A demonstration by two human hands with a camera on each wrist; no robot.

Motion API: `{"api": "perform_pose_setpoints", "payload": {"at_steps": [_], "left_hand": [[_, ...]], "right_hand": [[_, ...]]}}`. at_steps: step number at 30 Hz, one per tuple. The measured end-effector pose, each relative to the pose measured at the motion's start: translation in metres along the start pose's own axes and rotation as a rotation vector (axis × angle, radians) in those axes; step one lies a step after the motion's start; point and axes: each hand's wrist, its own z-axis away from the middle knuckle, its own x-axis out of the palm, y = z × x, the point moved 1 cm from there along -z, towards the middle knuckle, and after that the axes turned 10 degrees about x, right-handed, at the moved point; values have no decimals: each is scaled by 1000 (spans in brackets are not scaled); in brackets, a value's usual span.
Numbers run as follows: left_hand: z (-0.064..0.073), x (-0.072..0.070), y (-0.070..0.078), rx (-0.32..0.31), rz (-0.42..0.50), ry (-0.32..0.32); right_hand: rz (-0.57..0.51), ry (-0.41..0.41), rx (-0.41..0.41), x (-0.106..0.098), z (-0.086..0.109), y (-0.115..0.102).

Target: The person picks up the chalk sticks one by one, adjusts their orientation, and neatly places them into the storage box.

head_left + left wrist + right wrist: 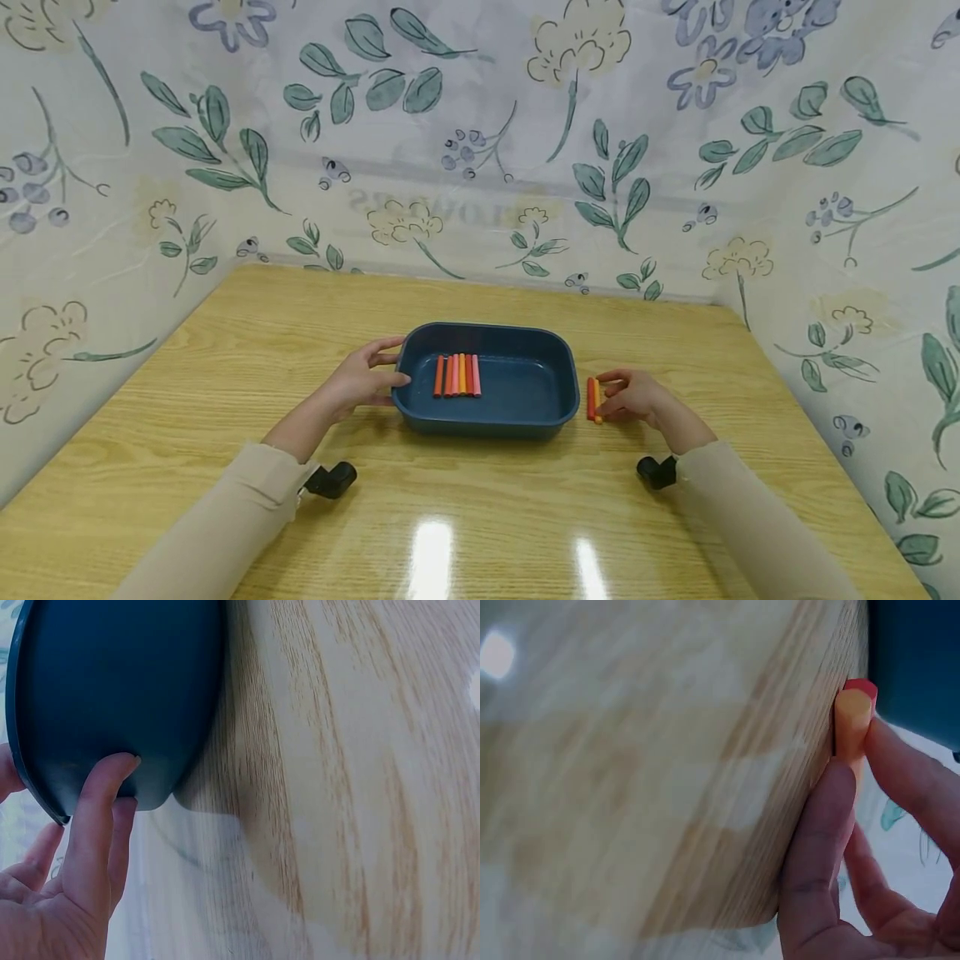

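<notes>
A dark blue rectangular dish (487, 429) stands on the table, and my left hand (363, 379) grips its left end, thumb at the rim. In the left wrist view fingers (94, 825) of that hand lie against the dish's outer wall (127, 690). Several red, pink and orange crayon-like sticks (457, 376) lie side by side in the dish's left half. Right of the dish, my right hand (633, 396) pinches an orange stick (853, 720) between its fingertips. A red stick (591, 398) lies directly alongside it on the table, partly hidden in the right wrist view.
The wooden table (480, 517) reaches to a floral cloth backdrop (480, 150) at the back and sides. Black wrist-worn devices (333, 481) stick out near both sleeves. Light reflections show on the table's front part.
</notes>
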Motion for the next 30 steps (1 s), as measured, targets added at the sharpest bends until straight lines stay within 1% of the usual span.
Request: {"api": "perform_pose_setpoints", "payload": {"at_steps": [4,8,12,15,18,25,30], "left_hand": [[0,0,0,0,-2,1],[0,0,-1,-3,-6,5],[-1,0,-1,-1,-5,5],[0,0,-1,0,-2,2],[0,0,-1,-2,-3,3],[0,0,-1,-1,-4,6],[0,0,-1,2,-3,5]], "right_hand": [[-4,-5,-14,-1,1,1],[-46,-14,-39,-1,3,3],[-190,-35,-34,-4,5,5],[-321,-50,-3,-5,6,5],[-391,-64,5,-5,8,2],[-443,-77,-21,-3,14,-9],[-482,-85,-17,0,17,-19]]}}
